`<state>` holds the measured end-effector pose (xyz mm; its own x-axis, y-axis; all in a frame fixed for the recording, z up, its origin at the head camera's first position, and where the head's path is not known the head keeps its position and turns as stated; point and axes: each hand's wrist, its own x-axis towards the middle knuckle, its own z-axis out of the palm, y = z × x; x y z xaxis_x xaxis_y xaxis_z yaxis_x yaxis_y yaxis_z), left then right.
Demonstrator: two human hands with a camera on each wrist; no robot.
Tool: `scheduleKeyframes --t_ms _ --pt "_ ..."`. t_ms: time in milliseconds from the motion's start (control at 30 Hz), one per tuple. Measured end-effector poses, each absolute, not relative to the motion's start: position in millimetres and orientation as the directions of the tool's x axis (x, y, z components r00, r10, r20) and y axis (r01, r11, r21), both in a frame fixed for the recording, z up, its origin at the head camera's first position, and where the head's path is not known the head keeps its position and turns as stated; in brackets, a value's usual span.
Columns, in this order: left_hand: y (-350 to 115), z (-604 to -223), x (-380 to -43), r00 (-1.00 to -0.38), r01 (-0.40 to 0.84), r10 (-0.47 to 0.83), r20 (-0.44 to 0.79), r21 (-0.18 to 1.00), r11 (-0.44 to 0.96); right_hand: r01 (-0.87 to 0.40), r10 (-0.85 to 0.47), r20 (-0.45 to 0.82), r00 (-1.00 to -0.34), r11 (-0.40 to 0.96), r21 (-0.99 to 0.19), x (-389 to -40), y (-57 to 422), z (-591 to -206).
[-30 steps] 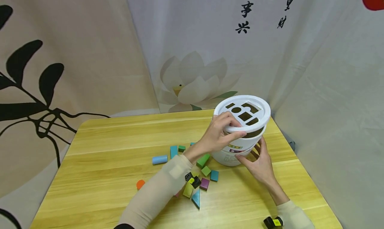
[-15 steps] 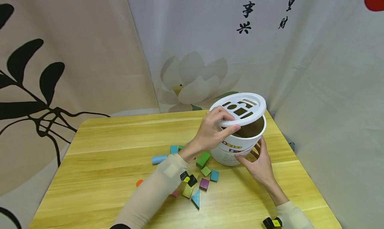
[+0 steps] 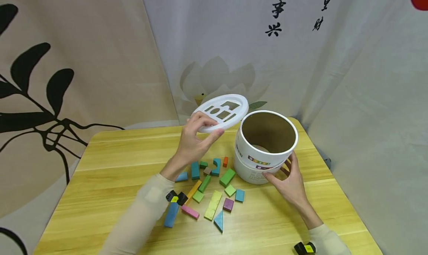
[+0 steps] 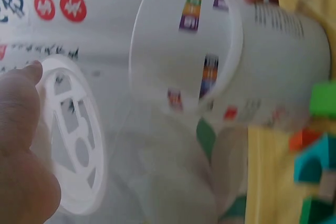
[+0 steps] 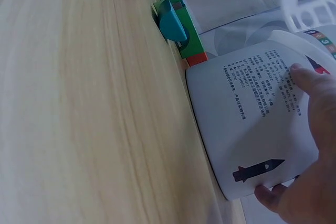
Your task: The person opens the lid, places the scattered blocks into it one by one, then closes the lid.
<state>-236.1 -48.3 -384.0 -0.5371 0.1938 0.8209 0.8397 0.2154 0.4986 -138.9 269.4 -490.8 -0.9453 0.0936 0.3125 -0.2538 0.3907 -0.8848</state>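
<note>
A white round lid (image 3: 204,108) with several shaped cut-outs is pinched at its near edge by my left hand (image 3: 194,141), thumb below and fingers over the rim. It hangs tilted in the air, left of the white bucket (image 3: 247,169). The bucket stands upright with its top uncovered, showing a brown inside. My right hand (image 3: 290,184) holds the bucket's lower right side, thumb in front and fingers behind. In the right wrist view, the thumb lies on the bucket wall (image 5: 247,124) beside printed text. The left wrist view shows the lid (image 4: 97,129) apart from the bucket's rim.
Several coloured wooden blocks lie on the table left of the bucket, among them a green block (image 3: 227,177), a blue triangle (image 3: 219,221), a yellow block (image 3: 213,205) and a pink block (image 3: 190,212). A printed curtain (image 3: 153,62) hangs behind the table (image 3: 267,225).
My left hand has lifted the lid off the bucket and carried it up and to the left, exposing the opening. My right hand has stayed on the bucket.
</note>
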Motion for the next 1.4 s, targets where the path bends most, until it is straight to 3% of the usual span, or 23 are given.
scheduleKeyframes --t_ms 433,667,833,1000,1167,1300,1400 --pt "-161 -388 -206 -0.634 0.689 0.023 0.773 0.551 0.472 -0.251 0.082 0.305 -0.949 0.391 -0.886 -139 270 -490" --pt "-235 -435 -214 -0.663 0.574 -0.063 0.746 0.56 0.597 -0.272 0.068 0.325 -0.943 0.404 -0.873 -144 285 -503" --pt "-278 -462 -217 -0.693 0.487 -0.101 0.713 0.567 0.664 -0.364 0.081 0.423 -0.903 0.379 -0.851 -145 304 -503" --pt "-302 -479 -221 -0.748 0.408 -0.121 0.652 0.597 0.691 -0.541 0.069 0.615 -0.785 0.408 -0.736 -144 315 -480" --pt "-314 -496 -223 -0.794 0.352 -0.108 0.599 0.596 0.722 -0.702 0.012 0.816 -0.579 0.501 -0.506 -145 307 -439" --pt "-326 -511 -225 -0.809 0.322 -0.092 0.581 0.568 0.758 -0.758 -0.056 0.898 -0.436 0.56 -0.333 -147 294 -410" --pt "-333 -520 -226 -0.819 0.309 -0.084 0.568 0.56 0.769 -0.8 -0.137 0.918 -0.371 0.549 -0.242 -149 287 -398"
